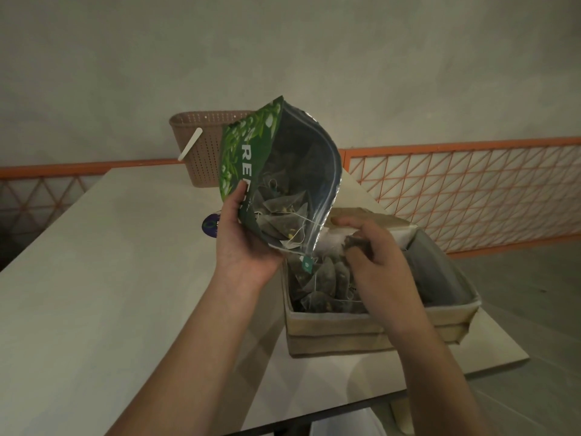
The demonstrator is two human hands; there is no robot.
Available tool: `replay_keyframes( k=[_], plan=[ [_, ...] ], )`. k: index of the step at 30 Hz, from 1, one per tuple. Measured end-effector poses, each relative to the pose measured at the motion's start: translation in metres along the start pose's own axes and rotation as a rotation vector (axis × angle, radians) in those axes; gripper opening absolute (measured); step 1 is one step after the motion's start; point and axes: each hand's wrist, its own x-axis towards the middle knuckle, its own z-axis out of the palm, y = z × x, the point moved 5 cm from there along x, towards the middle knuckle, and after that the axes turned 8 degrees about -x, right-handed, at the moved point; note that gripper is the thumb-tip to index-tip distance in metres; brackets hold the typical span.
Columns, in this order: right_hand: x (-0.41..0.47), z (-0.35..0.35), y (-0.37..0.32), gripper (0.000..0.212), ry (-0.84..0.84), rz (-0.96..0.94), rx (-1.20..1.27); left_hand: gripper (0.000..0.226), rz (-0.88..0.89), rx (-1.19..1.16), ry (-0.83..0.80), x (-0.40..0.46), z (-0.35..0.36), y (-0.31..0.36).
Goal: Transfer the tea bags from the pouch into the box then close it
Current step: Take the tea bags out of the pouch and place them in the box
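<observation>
Left hand [242,237] grips the green pouch [276,171] by its lower edge, thumb on the print, mouth gaping toward five o'clock, right over the box [371,328]. Tea bags [279,212] crowd the pouch's lip, strings dangling; more lie heaped in the box [327,284] below. Right hand [374,262], fingers curled, pinches a bag at the box's far side, about three o'clock from the pouch mouth. The pouch's long axis runs from eleven down to five, so the next bags sit just beside the right hand, the nearer one. A basket [201,146] stands at twelve on the table [94,278]
</observation>
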Motion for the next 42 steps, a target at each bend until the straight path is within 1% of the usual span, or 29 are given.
replay_keyframes(
  k=[2,4,5,7,9,11,13,15,17,19,21,23,26,29,30,33,36,40,42],
  plan=[
    [0.0,0.002,-0.003,0.04,-0.044,0.017,0.027,0.059,-0.003,-0.001,-0.005,0.001,-0.001,0.0],
    [0.001,0.005,-0.005,0.038,-0.075,0.025,0.044,0.059,-0.011,0.0,-0.009,0.001,-0.001,-0.001],
    [0.001,0.006,-0.004,0.035,-0.079,0.025,0.043,0.059,-0.014,-0.003,-0.014,0.001,-0.001,-0.001],
    [0.0,0.007,-0.002,0.037,-0.086,0.017,0.03,0.058,-0.013,-0.011,-0.016,0.0,0.0,-0.001],
    [0.0,0.007,0.0,0.036,-0.081,0.009,0.087,0.057,-0.006,-0.012,-0.015,-0.001,0.001,-0.001],
    [0.0,0.002,0.0,0.047,-0.026,-0.004,0.139,0.058,-0.004,-0.007,-0.016,-0.001,0.002,-0.001],
    [0.002,-0.005,-0.002,0.048,0.061,-0.011,0.141,0.058,0.0,-0.005,-0.011,-0.002,0.002,-0.001],
    [0.005,-0.011,-0.001,0.038,0.15,-0.01,0.143,0.057,0.003,-0.006,-0.005,-0.001,0.001,-0.001],
    [0.01,-0.014,0.0,0.023,0.189,0.009,0.216,0.056,-0.001,-0.01,-0.003,-0.002,0.001,-0.001],
    [0.013,-0.011,0.001,0.011,0.145,0.063,0.379,0.056,-0.007,-0.017,-0.001,-0.002,0.001,-0.003],
    [0.016,-0.004,0.002,0.008,0.059,0.148,0.562,0.056,-0.014,-0.015,-0.002,-0.002,0.001,-0.004],
    [0.017,0.0,0.003,0.008,-0.032,0.201,0.692,0.056,-0.018,-0.012,0.0,-0.002,0.001,-0.004],
    [0.019,0.006,0.001,0.023,-0.16,0.222,0.896,0.057,-0.019,-0.005,-0.005,-0.001,0.001,-0.004],
    [0.02,0.008,0.002,0.042,-0.228,0.237,1.024,0.058,-0.017,-0.008,0.001,-0.001,0.0,-0.005],
    [0.02,0.007,0.002,0.045,-0.241,0.234,1.045,0.058,-0.018,-0.01,0.002,-0.001,0.0,-0.005],
    [0.018,0.004,0.001,0.037,-0.258,0.215,1.035,0.057,-0.02,-0.013,0.007,-0.003,0.002,-0.006],
    [0.016,0.001,0.001,0.026,-0.237,0.215,0.96,0.055,-0.006,-0.019,0.023,-0.005,0.003,-0.006],
    [0.013,-0.005,0.006,0.015,-0.113,0.192,0.732,0.055,-0.006,-0.023,0.021,-0.005,0.005,-0.006],
    [0.011,-0.009,0.009,0.015,-0.05,0.199,0.607,0.055,-0.009,-0.029,0.013,-0.004,0.005,-0.006]
  ],
)
